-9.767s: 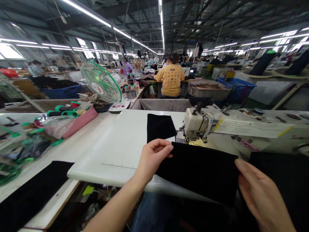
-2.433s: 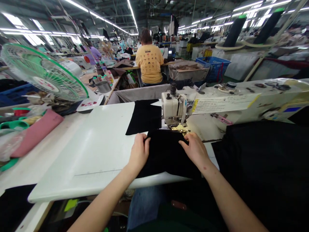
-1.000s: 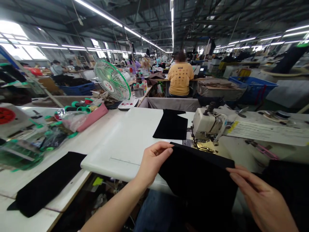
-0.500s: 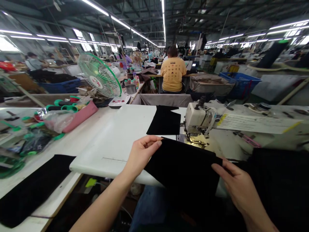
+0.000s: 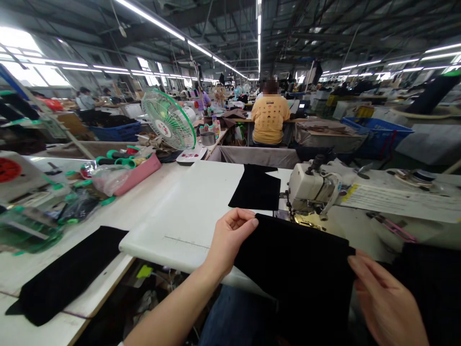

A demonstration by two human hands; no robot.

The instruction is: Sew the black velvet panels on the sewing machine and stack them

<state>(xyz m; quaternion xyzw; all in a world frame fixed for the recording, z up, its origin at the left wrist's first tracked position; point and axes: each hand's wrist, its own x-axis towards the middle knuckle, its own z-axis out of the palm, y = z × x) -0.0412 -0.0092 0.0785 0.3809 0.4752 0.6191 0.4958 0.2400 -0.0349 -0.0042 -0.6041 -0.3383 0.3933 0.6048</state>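
A black fabric piece [image 5: 298,259] is stretched between my two hands, its top edge just in front of the sewing machine head [image 5: 306,185]. My left hand [image 5: 232,240] pinches the upper left corner between thumb and fingers. At the upper right corner, my right hand [image 5: 385,288] is closed on the same fabric. The lower part of this piece hangs over the table's front edge toward my lap. Behind it, a second black piece [image 5: 255,188] with a notched top lies flat on the white table [image 5: 173,211], left of the needle area.
On the left table lies a long black piece [image 5: 72,269], with thread spools and a pink cloth [image 5: 139,175] behind. A green fan [image 5: 167,120] stands beyond. Dark fabric [image 5: 432,278] is piled at the right. A person in a yellow shirt [image 5: 270,117] sits ahead.
The whole view has shifted, so most things appear further right. Both hands keep their grip on the fabric, and my right hand sits slightly farther from my left.
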